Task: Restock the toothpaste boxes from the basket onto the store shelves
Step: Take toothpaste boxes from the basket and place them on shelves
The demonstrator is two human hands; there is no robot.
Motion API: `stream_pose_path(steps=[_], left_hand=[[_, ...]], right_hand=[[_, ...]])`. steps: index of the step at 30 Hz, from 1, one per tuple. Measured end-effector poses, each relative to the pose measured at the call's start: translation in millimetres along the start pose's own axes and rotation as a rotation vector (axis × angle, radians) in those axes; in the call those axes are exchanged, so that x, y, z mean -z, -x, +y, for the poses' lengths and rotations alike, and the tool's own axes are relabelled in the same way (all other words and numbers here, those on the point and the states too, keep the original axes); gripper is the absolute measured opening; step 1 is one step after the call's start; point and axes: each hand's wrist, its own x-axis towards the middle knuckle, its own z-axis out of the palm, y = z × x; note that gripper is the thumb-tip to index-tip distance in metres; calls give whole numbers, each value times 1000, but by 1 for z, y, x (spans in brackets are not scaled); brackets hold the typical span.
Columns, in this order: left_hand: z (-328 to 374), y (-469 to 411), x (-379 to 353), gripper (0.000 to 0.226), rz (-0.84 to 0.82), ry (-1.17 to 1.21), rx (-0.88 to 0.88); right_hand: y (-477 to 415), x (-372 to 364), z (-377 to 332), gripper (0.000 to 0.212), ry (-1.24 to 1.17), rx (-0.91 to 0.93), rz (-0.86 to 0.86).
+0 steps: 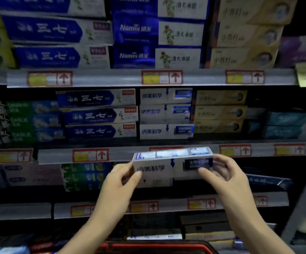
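Basket (159,246) rim, red, showed only as a strip at the bottom edge, so how many boxes it held could not be told. Above it both hands were clamped on one white toothpaste box (172,165). The left hand (120,177) pinched its left end. The right hand (225,173) gripped the right end, thumb across the front. The box hung level in the air before the shelf rail (56,157), just below the matching white stack (166,113) on the middle shelf.

That stack stood three high and seemed to reach nearly to the shelf above. A fourth box pushed on top might jam under the upper rail or shove the top box back. A low approach could catch the rail or nudge the bottom box of the stack out of line. With only the ends held, a slip at either end would probably let the box swing down and drop.

The box hid the price tag behind it. A white shape directly beneath it might have been a second box in the hands or stock on the lower shelf; I could not tell which. Small print was blurred, and the right side of the shelves lay in shadow.
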Motion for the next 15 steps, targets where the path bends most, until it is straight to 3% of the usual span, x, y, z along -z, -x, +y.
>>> stream_pose_path(steps=[9, 12, 15], left_hand=[[59, -92, -4, 23, 306, 26, -156], [69, -117, -8, 9, 358, -16, -130], [71, -134, -14, 19, 394, -46, -101]], right_hand=[[-99, -16, -45, 27, 86, 247, 35], [-136, -25, -41, 23, 173, 217, 58], [-169, -36, -30, 29, 185, 127, 92]])
